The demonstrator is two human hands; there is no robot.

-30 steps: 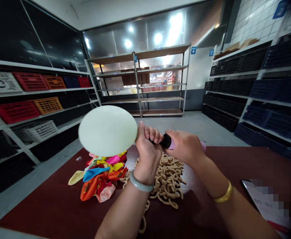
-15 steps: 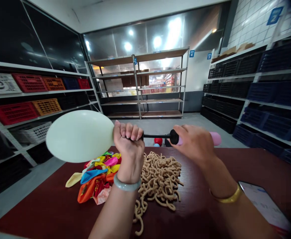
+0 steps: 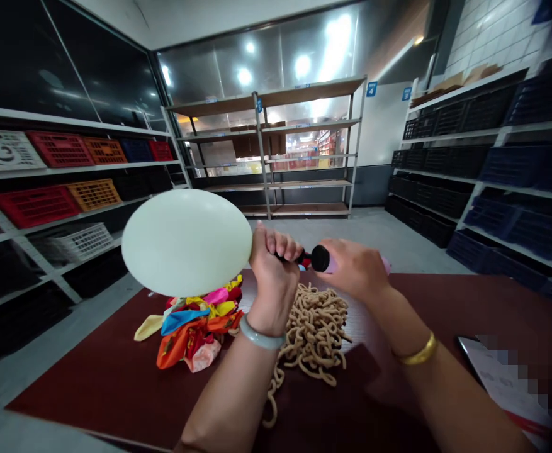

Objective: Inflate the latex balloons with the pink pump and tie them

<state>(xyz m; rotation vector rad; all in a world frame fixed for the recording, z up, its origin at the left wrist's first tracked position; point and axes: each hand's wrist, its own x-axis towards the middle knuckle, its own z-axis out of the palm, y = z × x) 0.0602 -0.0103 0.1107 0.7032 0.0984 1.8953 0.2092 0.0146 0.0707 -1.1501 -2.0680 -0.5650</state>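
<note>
A pale green, inflated balloon (image 3: 185, 242) sits at the thumb side of my left hand (image 3: 276, 264). That hand is closed around the balloon's neck and the black end of a balloon pump; the join is hidden in my fingers. My right hand (image 3: 355, 267) wraps round the pump's pink barrel (image 3: 333, 263), whose black cap (image 3: 320, 258) faces my left hand. Only a short gap separates the two hands. Below on the table lie a pile of colourful limp balloons (image 3: 200, 324) and a heap of tan, curled, rope-like pieces (image 3: 318, 333).
The dark red table (image 3: 115, 377) spans the foreground. A phone-like flat device (image 3: 497, 384), partly pixelated, lies at its right. Shelves with coloured crates (image 3: 34, 204) stand left, a metal rack (image 3: 266, 157) at the back, and shelves with dark crates (image 3: 516, 220) right.
My hands have come closer together, and the black rod that showed between them is mostly out of sight. The balloon looks slightly rounder. The whole view has shifted a little.
</note>
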